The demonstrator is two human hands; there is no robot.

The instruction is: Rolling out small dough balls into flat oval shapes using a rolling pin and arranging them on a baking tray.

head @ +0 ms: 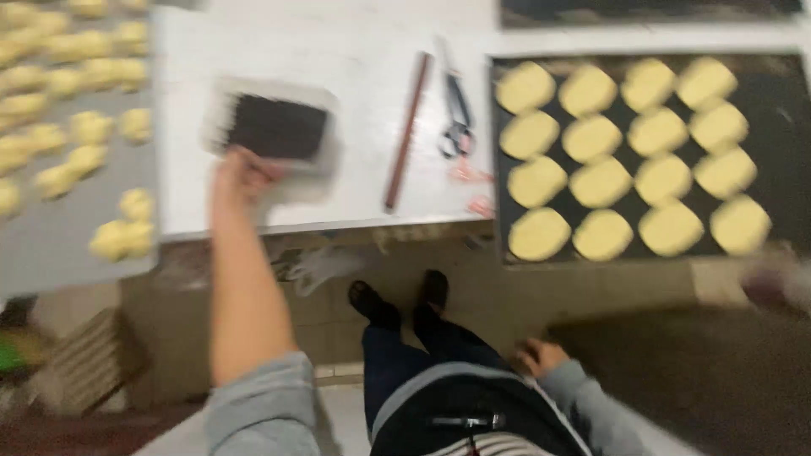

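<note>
The left hand [241, 176] reaches to the near edge of a dark tray [274, 128] on the white tabletop [363, 67]; its fingers seem closed on the rim, though blur hides the grip. The right hand [541, 356] hangs low by the hip, fingers curled, empty. Right of the tray lie a brown stick [408, 131] and scissors [456, 118]. A baking sheet [786, 93] of dough rounds [600, 181] sits far right; dough pieces [76, 127] lie left.
</note>
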